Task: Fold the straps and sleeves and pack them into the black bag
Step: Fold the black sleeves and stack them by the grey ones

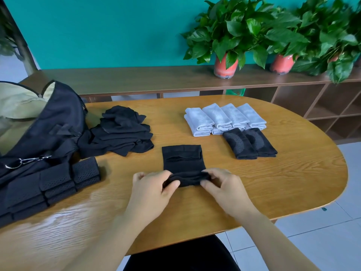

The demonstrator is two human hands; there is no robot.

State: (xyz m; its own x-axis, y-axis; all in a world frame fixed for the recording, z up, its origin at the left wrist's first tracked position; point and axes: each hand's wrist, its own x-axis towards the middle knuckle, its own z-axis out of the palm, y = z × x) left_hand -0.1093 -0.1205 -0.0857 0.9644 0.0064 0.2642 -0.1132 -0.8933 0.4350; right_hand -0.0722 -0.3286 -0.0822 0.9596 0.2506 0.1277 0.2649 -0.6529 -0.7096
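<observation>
Two hands hold the near end of a black sleeve (182, 159) that lies on the wooden bench (283, 182), directly in front of the person. The left hand (154, 185) pinches the sleeve's near left corner, its fingers (172, 184) curled round the bunched fabric. The right hand (224, 185) grasps the near right corner in the same way. Between them the near end of the sleeve is rolled over on itself, while the far end lies flat with a cuff band showing. At the bench's left end the black bag (54, 122) stands open, with pale lining visible inside and a metal clip on its front. Folded perforated straps (58, 182) lie stacked in front of the bag, touching it. A loose pile of black sleeves (121, 132) lies just right of the bag, beyond and left of the sleeve in hand. Toward the far right of the bench, folded grey sleeves (224, 118) sit in rows, with two folded black sleeves (250, 143) just in front of them. Potted plants (226, 36) stand on a long shelf (136, 79) behind the bench, against a teal wall.
</observation>
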